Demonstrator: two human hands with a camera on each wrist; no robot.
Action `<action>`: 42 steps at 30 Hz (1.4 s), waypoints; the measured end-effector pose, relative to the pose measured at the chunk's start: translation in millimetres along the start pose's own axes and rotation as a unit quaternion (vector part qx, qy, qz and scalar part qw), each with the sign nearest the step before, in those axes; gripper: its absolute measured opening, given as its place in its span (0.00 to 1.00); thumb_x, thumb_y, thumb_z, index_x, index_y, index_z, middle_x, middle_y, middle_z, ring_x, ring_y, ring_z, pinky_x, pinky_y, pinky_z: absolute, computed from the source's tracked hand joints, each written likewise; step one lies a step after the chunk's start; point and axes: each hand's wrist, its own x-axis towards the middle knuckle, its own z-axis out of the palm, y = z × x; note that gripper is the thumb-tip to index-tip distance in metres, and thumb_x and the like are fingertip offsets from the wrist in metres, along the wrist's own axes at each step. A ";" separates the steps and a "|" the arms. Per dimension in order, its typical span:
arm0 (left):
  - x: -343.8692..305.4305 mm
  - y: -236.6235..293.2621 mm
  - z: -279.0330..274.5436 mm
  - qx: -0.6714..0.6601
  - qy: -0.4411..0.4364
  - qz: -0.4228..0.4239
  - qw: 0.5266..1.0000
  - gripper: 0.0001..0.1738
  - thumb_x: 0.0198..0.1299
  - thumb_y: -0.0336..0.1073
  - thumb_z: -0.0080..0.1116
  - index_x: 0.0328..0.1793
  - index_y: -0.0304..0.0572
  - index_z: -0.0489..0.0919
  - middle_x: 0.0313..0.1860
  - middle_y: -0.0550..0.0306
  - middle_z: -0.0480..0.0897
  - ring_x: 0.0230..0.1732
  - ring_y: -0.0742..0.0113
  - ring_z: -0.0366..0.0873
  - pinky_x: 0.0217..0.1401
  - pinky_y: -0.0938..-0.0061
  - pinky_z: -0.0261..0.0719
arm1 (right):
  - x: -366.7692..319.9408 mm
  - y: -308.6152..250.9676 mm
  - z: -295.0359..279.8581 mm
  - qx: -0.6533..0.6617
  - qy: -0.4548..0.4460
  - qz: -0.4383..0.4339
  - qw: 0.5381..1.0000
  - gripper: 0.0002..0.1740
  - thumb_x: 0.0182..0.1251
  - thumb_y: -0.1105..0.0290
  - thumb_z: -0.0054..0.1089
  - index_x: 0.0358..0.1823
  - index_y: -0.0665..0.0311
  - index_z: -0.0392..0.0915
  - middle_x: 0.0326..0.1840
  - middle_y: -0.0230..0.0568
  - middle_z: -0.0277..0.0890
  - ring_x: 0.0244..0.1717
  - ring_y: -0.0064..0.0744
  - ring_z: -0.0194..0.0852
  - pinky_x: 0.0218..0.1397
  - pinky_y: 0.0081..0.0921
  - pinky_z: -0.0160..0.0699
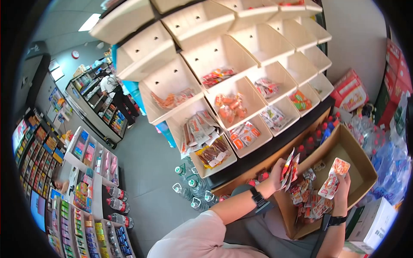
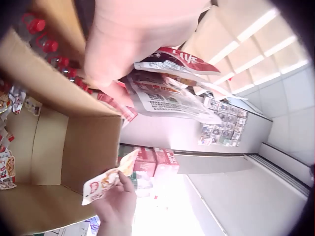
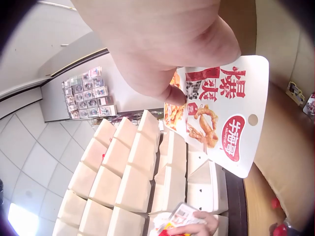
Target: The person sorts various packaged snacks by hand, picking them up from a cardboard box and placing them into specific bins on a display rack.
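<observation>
My left hand (image 1: 277, 174) grips several red and silver snack packets (image 2: 172, 93) in a loose fan, over the near side of an open cardboard box (image 1: 361, 167). Over the box's other side, my right hand (image 1: 342, 189) pinches white snack packets (image 1: 330, 185) with red lettering. In the right wrist view, the front snack packet (image 3: 221, 118) shows a food picture and a round hang hole; the thumb of the right hand (image 3: 162, 54) presses on its printed face. More loose snack packets (image 1: 312, 204) lie at the bottom of the box, below both hands.
A tiered rack of pale bins (image 1: 254, 103) rises ahead, several lower bins holding snack packets. Red-capped bottles (image 1: 309, 144) line the box's far side. Large water bottles (image 1: 195, 187) stand on the floor left. A white carton (image 1: 372, 223) sits at right. A person (image 1: 114, 92) stands by distant shelves.
</observation>
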 end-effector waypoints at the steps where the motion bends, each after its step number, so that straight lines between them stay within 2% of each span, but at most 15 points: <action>1: -18.6 10.7 14.5 0.005 0.017 -0.005 1.000 0.24 0.70 0.47 0.46 0.58 0.33 0.78 0.40 0.48 0.85 0.36 0.55 0.86 0.41 0.63 0.89 | 1.0 1.9 1.1 -0.003 -0.003 -0.007 1.000 0.22 0.70 0.80 0.54 0.65 0.69 0.73 0.56 0.39 0.82 0.51 0.28 0.85 0.54 0.27 0.83; 5: -90.0 56.6 84.8 0.163 0.009 0.052 0.985 0.22 0.73 0.48 0.46 0.62 0.41 0.78 0.47 0.53 0.86 0.43 0.59 0.86 0.52 0.58 0.86 | 11.7 16.3 -8.0 -0.003 -0.018 -0.019 1.000 0.24 0.69 0.79 0.55 0.67 0.70 0.73 0.58 0.39 0.82 0.55 0.29 0.83 0.59 0.28 0.80; 11: -156.5 131.5 190.8 0.288 0.012 0.232 0.929 0.20 0.76 0.44 0.45 0.58 0.35 0.78 0.45 0.47 0.86 0.47 0.54 0.87 0.55 0.54 0.87 | 16.9 27.0 -5.8 -0.030 -0.013 -0.017 0.999 0.25 0.68 0.78 0.57 0.67 0.70 0.73 0.58 0.41 0.82 0.55 0.31 0.83 0.59 0.29 0.80; 18: -135.0 279.3 294.9 0.334 -0.012 0.477 0.813 0.19 0.80 0.40 0.46 0.66 0.30 0.68 0.57 0.38 0.81 0.54 0.48 0.85 0.60 0.47 0.86 | 18.9 31.0 0.6 -0.077 -0.014 -0.043 0.996 0.24 0.68 0.78 0.58 0.66 0.72 0.73 0.59 0.43 0.81 0.55 0.31 0.82 0.59 0.28 0.79; 20: -116.4 317.1 302.2 0.457 0.151 0.518 0.707 0.38 0.75 0.42 0.54 0.79 0.29 0.49 0.61 0.33 0.77 0.53 0.39 0.85 0.59 0.47 0.86 | 22.4 38.5 -2.4 -0.089 -0.019 -0.051 0.995 0.25 0.68 0.78 0.59 0.67 0.72 0.73 0.60 0.43 0.82 0.56 0.31 0.82 0.60 0.28 0.78; 23: -98.2 339.4 285.6 0.616 0.407 0.477 0.477 0.55 0.65 0.43 0.62 0.85 0.39 0.35 0.77 0.25 0.57 0.73 0.31 0.64 0.75 0.45 0.68 | 25.3 42.8 -3.0 -0.098 -0.002 -0.057 0.994 0.24 0.68 0.78 0.59 0.66 0.72 0.74 0.60 0.43 0.82 0.57 0.32 0.82 0.61 0.28 0.78; 24: -102.1 305.8 287.7 0.652 0.442 0.471 0.397 0.55 0.63 0.43 0.64 0.86 0.41 0.39 0.82 0.24 0.47 0.79 0.27 0.53 0.80 0.48 0.60 | 15.2 31.0 5.3 -0.083 -0.015 -0.057 0.995 0.24 0.68 0.78 0.59 0.66 0.73 0.73 0.59 0.43 0.82 0.56 0.32 0.82 0.60 0.28 0.78; 26: -90.9 265.0 259.4 0.740 0.289 0.555 0.245 0.44 0.66 0.40 0.61 0.83 0.40 0.52 0.79 0.26 0.55 0.78 0.30 0.57 0.80 0.53 0.60 | 7.9 21.7 11.6 -0.113 -0.035 -0.074 0.990 0.23 0.70 0.80 0.58 0.66 0.73 0.73 0.59 0.43 0.81 0.55 0.31 0.82 0.60 0.28 0.80; 28: -94.5 194.9 243.1 0.799 0.128 0.517 0.279 0.35 0.68 0.37 0.61 0.77 0.34 0.64 0.72 0.32 0.70 0.77 0.43 0.65 0.79 0.57 0.63 | -0.5 12.0 22.7 -0.069 -0.065 -0.074 0.993 0.23 0.70 0.82 0.57 0.66 0.73 0.72 0.59 0.43 0.81 0.56 0.31 0.82 0.60 0.28 0.81; 30: -92.3 133.8 203.2 0.835 0.026 0.388 0.389 0.30 0.71 0.37 0.60 0.75 0.34 0.67 0.70 0.39 0.73 0.73 0.51 0.69 0.77 0.60 0.65 | -1.1 13.2 30.2 -0.044 -0.085 -0.087 0.992 0.21 0.72 0.82 0.58 0.65 0.72 0.74 0.59 0.43 0.82 0.58 0.29 0.82 0.61 0.27 0.80; 32: -80.3 84.1 150.9 0.784 -0.014 0.239 0.573 0.27 0.75 0.41 0.58 0.74 0.35 0.68 0.65 0.46 0.77 0.69 0.60 0.73 0.74 0.66 0.68 | -12.0 2.5 48.5 -0.038 -0.085 -0.076 0.993 0.21 0.71 0.81 0.58 0.65 0.72 0.73 0.56 0.42 0.83 0.52 0.28 0.85 0.54 0.27 0.86; 35: -78.3 19.5 112.3 0.732 0.038 0.052 0.678 0.33 0.76 0.49 0.58 0.76 0.35 0.66 0.64 0.52 0.78 0.65 0.68 0.75 0.69 0.73 0.72 | -21.5 2.6 57.9 0.016 -0.087 -0.069 0.994 0.16 0.73 0.76 0.63 0.59 0.69 0.76 0.50 0.37 0.85 0.45 0.22 0.85 0.46 0.23 0.86; 38: -58.5 -13.0 79.3 0.719 0.049 0.041 0.693 0.35 0.76 0.53 0.56 0.77 0.35 0.65 0.61 0.56 0.80 0.58 0.70 0.78 0.59 0.75 0.76 | -33.9 -8.3 68.3 0.113 -0.143 -0.013 0.983 0.16 0.75 0.75 0.61 0.62 0.71 0.75 0.55 0.42 0.85 0.48 0.27 0.87 0.53 0.29 0.88; 40: -46.9 -21.3 78.7 0.766 0.049 -0.005 0.642 0.41 0.70 0.60 0.61 0.74 0.32 0.67 0.56 0.56 0.84 0.54 0.71 0.80 0.46 0.77 0.76 | -44.7 -10.3 81.8 0.148 -0.149 -0.001 0.978 0.17 0.76 0.76 0.59 0.63 0.71 0.74 0.56 0.44 0.84 0.51 0.30 0.87 0.56 0.31 0.88; 42: -58.5 -33.4 100.8 0.749 0.001 -0.047 0.661 0.34 0.69 0.60 0.61 0.65 0.37 0.75 0.52 0.57 0.85 0.41 0.73 0.84 0.38 0.79 0.76 | -53.6 -6.4 90.4 0.152 -0.181 -0.007 0.972 0.19 0.78 0.75 0.56 0.66 0.72 0.72 0.58 0.45 0.83 0.55 0.34 0.86 0.61 0.34 0.86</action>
